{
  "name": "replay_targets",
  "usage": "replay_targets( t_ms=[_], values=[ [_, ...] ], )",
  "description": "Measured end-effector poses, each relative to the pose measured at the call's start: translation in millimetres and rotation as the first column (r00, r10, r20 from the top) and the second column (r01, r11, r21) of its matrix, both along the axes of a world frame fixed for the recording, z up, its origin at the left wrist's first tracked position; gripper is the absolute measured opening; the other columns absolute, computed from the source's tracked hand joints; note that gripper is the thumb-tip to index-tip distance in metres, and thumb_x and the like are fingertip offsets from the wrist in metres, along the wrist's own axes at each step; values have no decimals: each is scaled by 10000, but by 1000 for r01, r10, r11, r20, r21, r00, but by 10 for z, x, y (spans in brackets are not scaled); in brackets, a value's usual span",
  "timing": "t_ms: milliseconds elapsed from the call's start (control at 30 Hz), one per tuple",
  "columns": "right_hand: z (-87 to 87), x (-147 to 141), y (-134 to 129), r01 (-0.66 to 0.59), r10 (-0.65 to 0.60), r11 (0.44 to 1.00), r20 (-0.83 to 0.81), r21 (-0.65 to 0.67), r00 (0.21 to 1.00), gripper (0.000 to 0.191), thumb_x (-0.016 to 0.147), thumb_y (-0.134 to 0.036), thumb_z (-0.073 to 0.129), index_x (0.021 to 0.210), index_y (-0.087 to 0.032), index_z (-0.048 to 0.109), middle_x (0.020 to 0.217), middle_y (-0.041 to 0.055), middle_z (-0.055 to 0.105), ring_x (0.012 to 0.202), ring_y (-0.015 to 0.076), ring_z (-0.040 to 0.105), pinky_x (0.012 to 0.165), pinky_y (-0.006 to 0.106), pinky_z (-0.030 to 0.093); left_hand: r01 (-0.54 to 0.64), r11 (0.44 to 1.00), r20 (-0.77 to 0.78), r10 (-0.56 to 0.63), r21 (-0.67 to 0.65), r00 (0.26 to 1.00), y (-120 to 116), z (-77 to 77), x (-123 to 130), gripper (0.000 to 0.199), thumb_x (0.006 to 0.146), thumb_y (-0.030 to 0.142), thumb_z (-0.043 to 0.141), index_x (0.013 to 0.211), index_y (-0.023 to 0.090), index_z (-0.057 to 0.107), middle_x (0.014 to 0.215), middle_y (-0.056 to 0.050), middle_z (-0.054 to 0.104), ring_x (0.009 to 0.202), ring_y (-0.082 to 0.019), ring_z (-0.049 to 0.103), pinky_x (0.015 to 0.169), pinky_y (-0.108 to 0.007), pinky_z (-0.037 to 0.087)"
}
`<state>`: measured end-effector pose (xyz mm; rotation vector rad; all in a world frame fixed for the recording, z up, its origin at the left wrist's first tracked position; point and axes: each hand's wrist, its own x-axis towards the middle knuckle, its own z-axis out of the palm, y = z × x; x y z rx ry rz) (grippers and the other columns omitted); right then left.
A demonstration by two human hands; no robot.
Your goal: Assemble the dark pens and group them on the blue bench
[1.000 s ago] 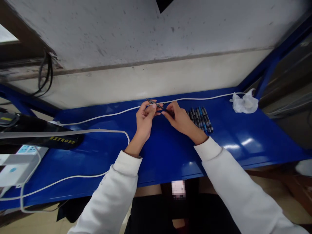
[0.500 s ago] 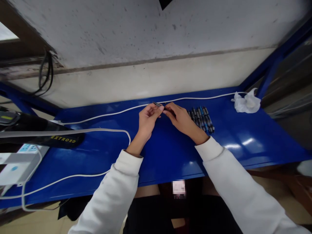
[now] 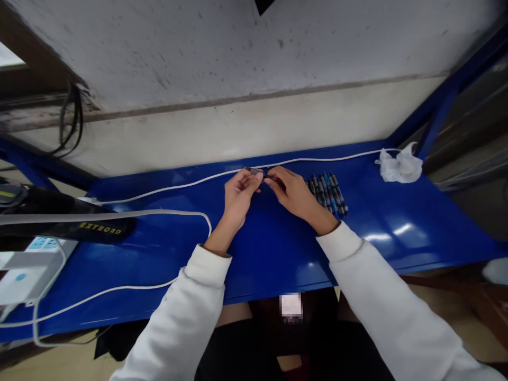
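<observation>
Between my two hands, near the back of the blue table, is a slim dark pen point(image 3: 254, 171). My left hand point(image 3: 239, 194) pinches its grey barrel between thumb and fingers, with the tip pointing up and left. The fingers of my right hand point(image 3: 292, 191) are closed at the pen's right end, which they partly hide. Several black and blue pens point(image 3: 328, 194) lie side by side just right of my right hand, some of them partly behind it.
A white cable point(image 3: 186, 184) runs along the back of the blue table point(image 3: 278, 254). At the left lie a black EXTRORD object point(image 3: 99, 228) and white power strips point(image 3: 24, 280). A crumpled white plastic bag point(image 3: 400, 165) sits at the back right.
More of the dark pen now shows between my hands, reaching across to my right fingers. The hands have barely moved, and the view has shifted slightly.
</observation>
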<state>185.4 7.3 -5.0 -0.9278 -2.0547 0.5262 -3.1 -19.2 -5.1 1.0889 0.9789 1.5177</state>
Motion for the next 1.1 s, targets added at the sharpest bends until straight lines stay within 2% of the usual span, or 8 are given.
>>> replay_targets(
  t_ms=[167,400,567,700,833,967,1100],
  values=[
    [12,-8,-23,26,-27,999,-19,-21,999,160,1164,-428,648,1185,-274,612,1108,85,800,940,263,734,859,375,527,18,1000,-19,-18,9,1000,1,-13,-10,281,908,464,981,1069,251,893,1003,-48,830,876,-176,742,748,-272,591],
    [40,-1,-28,9,-9,1000,31,-1,999,234,1225,-419,498,1102,-271,631,1090,94,784,944,266,716,849,383,490,54,998,-29,-53,43,998,-2,-17,-16,223,939,417,945,1103,271,908,1112,-56,836,951,-191,741,793,-282,602],
    [28,-8,-30,20,-21,999,-23,-30,1000,178,1176,-451,609,1168,-274,598,1053,75,778,892,252,714,818,371,504,60,998,-23,-59,38,998,-8,-18,-7,223,955,406,927,1131,273,901,1121,-65,837,965,-204,739,812,-301,589],
    [32,-12,-28,-5,5,1000,-13,0,1000,251,1221,-445,491,1080,-271,604,1012,73,762,883,243,695,839,378,494,59,998,-9,-59,32,998,-11,-20,-3,242,936,407,947,1127,268,896,1145,-72,834,979,-212,735,809,-310,579],
    [26,-21,-30,26,-27,999,-75,-18,997,238,1162,-494,640,1156,-264,577,1006,57,766,832,222,694,790,343,495,60,998,-9,-59,25,998,-5,-32,-9,257,941,413,937,1141,258,896,1138,-67,825,951,-188,715,819,-296,576],
    [16,-26,-25,-2,2,1000,-56,-2,998,298,1230,-477,489,1071,-247,590,932,41,742,810,199,678,800,327,467,69,998,-10,-68,15,998,9,-52,-16,296,923,427,941,1155,251,885,1142,-59,814,965,-176,704,818,-277,575],
    [17,-29,-18,11,-12,1000,-92,-6,996,314,1172,-541,638,1182,-231,592,1029,62,776,868,204,701,823,313,483,65,998,9,-65,5,998,16,-60,-17,305,908,426,949,1152,255,884,1163,-59,816,951,-166,696,813,-271,571]
  ],
)
